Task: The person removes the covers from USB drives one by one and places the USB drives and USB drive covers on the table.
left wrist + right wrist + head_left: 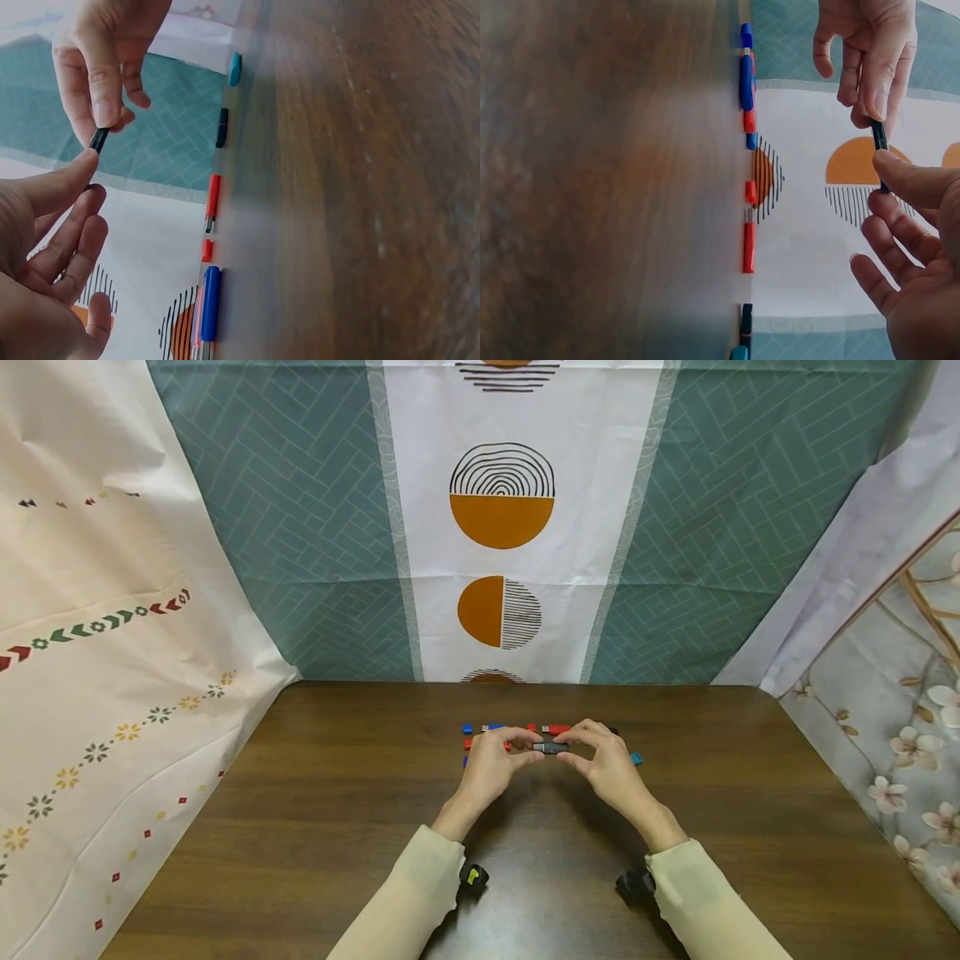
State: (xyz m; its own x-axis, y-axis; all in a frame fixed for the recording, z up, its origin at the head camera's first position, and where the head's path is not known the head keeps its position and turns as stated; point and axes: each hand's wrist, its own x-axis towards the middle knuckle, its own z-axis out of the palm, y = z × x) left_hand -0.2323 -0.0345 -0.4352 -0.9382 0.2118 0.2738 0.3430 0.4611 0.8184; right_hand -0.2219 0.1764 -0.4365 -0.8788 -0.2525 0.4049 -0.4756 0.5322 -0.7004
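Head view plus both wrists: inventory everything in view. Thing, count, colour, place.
Held USB stick: 1, dark, between the hands
Blue sticks: at least 2, blue, table's far half, left
Red sticks: at least 2, red, same area
Loose caps: at least 3, blue and red, near those sticks
Black stick: 1, black, far right of group
Teal piece: 1, teal, right of group
Table: 1, brown, beneath
Backdrop: 1, teal/white, behind table
Side cloths: 2, patterned, left and right
Wrist cameras: 2, black, at wrists
Sleeves: 2, cream, forearms
Left hand, right hand: 1 each, bare, pinching held stick
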